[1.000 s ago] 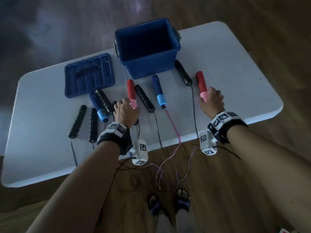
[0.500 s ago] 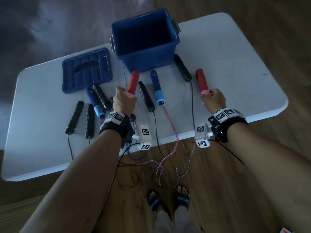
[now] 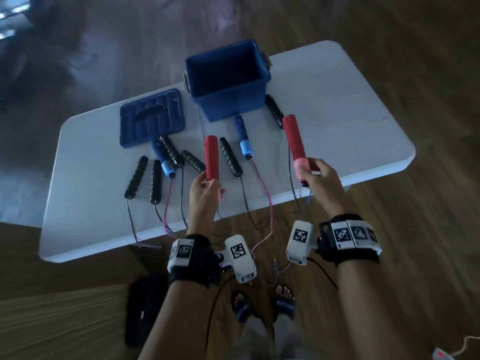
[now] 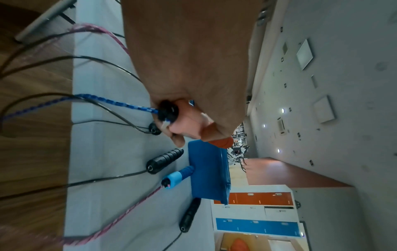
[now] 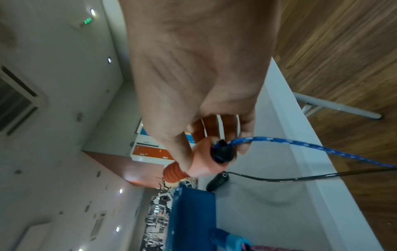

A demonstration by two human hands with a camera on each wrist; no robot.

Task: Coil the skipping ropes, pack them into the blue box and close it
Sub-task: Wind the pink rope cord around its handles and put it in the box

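Both red handles gripped, rope uncoiled.

Left hand [image 3: 205,189] and right hand [image 3: 315,175] each grip a red handle [image 3: 211,157] above the surface [image 3: 337,105]; blue rope [image 5: 300,146] trails floorward among other cords, risking snags. Blue box [image 3: 228,100] stands open beyond.

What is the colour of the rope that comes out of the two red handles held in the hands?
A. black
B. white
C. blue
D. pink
C: both wrist views show a braided blue rope leaving the end of each red handle, held by the left hand and right hand.
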